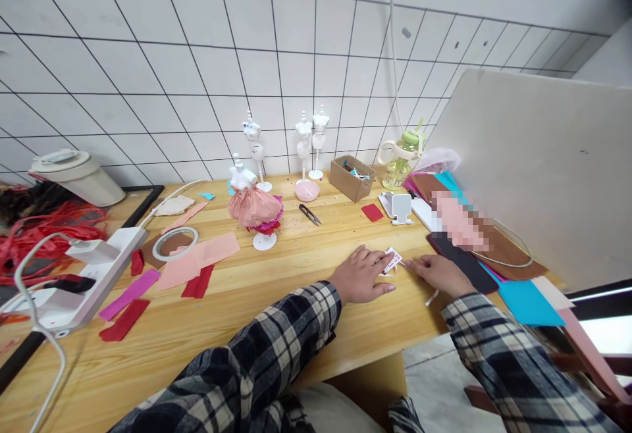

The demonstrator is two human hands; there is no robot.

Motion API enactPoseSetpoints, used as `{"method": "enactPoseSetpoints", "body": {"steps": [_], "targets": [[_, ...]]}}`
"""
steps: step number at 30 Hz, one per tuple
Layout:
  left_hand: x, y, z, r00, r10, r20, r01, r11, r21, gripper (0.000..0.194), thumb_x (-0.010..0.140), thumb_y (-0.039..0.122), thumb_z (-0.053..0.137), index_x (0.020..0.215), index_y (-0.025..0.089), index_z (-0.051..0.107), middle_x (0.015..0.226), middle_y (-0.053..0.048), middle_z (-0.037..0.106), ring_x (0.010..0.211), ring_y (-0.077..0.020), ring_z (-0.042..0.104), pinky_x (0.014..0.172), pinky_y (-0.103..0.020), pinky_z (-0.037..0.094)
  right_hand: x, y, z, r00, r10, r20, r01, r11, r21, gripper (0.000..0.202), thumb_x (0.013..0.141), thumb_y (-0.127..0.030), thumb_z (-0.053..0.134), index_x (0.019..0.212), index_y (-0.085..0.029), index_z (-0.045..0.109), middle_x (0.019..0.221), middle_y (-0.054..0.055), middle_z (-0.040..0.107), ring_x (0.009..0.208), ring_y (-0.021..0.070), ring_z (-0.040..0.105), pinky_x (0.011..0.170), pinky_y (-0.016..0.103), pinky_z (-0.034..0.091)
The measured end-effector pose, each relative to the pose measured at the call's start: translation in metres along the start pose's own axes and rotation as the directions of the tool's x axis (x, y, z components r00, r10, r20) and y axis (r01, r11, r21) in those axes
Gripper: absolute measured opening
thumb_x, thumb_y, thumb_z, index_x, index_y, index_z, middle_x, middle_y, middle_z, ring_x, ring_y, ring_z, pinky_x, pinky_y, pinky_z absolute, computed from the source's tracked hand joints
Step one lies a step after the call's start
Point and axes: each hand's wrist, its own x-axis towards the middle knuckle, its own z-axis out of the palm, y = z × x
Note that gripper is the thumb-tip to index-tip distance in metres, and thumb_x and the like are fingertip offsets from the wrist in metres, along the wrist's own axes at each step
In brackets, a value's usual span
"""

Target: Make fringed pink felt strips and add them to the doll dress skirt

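My left hand [360, 275] lies flat on the wooden table with its fingers stretched out. Its fingertips press on a small white card with red printing [394, 260]. Just right of the card, my right hand [438, 273] is closed, thumb and forefinger pinched together. Something thin seems to run from that pinch toward the card, too small to name. A short white strip [432, 299] pokes out beneath my right hand. Beyond the hands lie a red paper piece [372, 212] and black thread snips [310, 214].
A small dress form in a pink ruffled skirt [254, 206] stands left, with bare white forms behind. At the back are a pink bowl [307, 190], a cardboard box [352, 179] and a bottle [399, 163]. Coloured sheets [533, 301] lie right; a power strip [99, 281] is left.
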Motion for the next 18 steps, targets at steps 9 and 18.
{"method": "enactPoseSetpoints", "body": {"steps": [9,18], "targets": [[0.000,-0.002,0.003,1.000,-0.005,-0.010,0.005,1.000,0.002,0.060,0.088,0.054,0.043,0.140,0.024,0.038,0.138,-0.008,0.047,0.122,-0.0252,0.042,0.112,-0.047,0.020,-0.003,0.041,-0.015,0.979,-0.005,-0.203,0.007,1.000,0.009,0.054,0.075,-0.068,0.052,0.096,-0.019,0.062,0.089,0.009,0.069,0.073,0.0223,0.064,0.062,0.032,0.045],[0.001,-0.006,-0.002,0.998,-0.035,-0.052,0.024,0.979,-0.203,0.045,0.085,0.029,0.055,0.128,0.021,0.046,0.124,-0.009,0.056,0.116,-0.0237,0.048,0.102,-0.040,0.038,-0.040,-0.016,0.006,0.566,-0.804,-0.184,0.616,0.560,-0.554,0.023,0.090,-0.022,0.050,0.106,-0.027,0.066,0.092,0.005,0.066,0.083,0.0191,0.056,0.075,0.032,0.042]]}}
